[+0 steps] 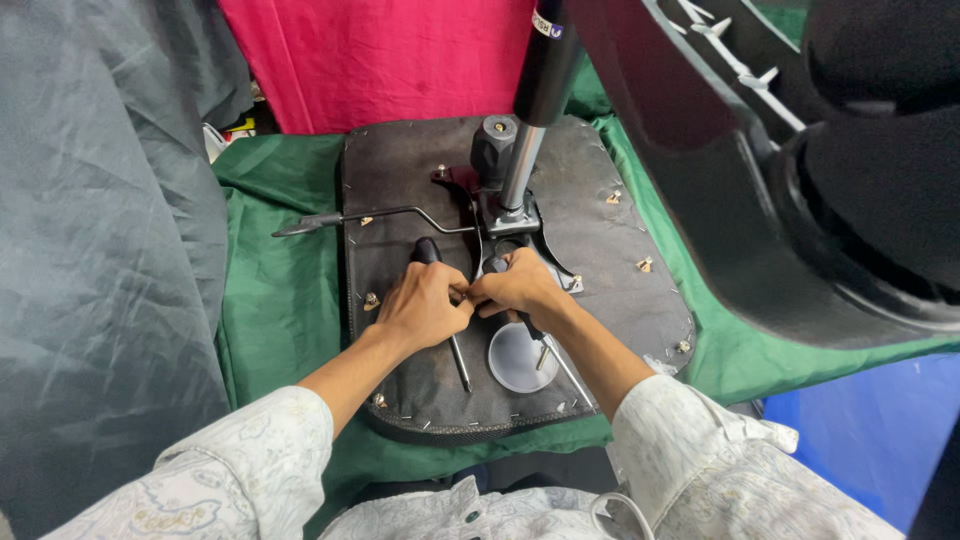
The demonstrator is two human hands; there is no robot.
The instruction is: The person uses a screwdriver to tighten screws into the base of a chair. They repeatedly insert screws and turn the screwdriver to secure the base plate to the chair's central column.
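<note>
Under both hands (470, 298), a dark upturned chair seat (600, 250), studded with screws.

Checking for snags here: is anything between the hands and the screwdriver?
Nothing visible. The left hand already grips the screwdriver by its black handle, and the right hand meets it over the chair base.

An upturned chair seat (600, 240) lies on a green cloth (270, 290). The left hand (422, 305) grips a black-handled screwdriver (445, 310), and the right hand (520, 285) touches it, fingers (478, 292) pinched beside a metal bracket (512, 218). A small clear dish (518, 358) rests just below the hands, and a thin lever (360, 217) sticks out leftward.
</note>
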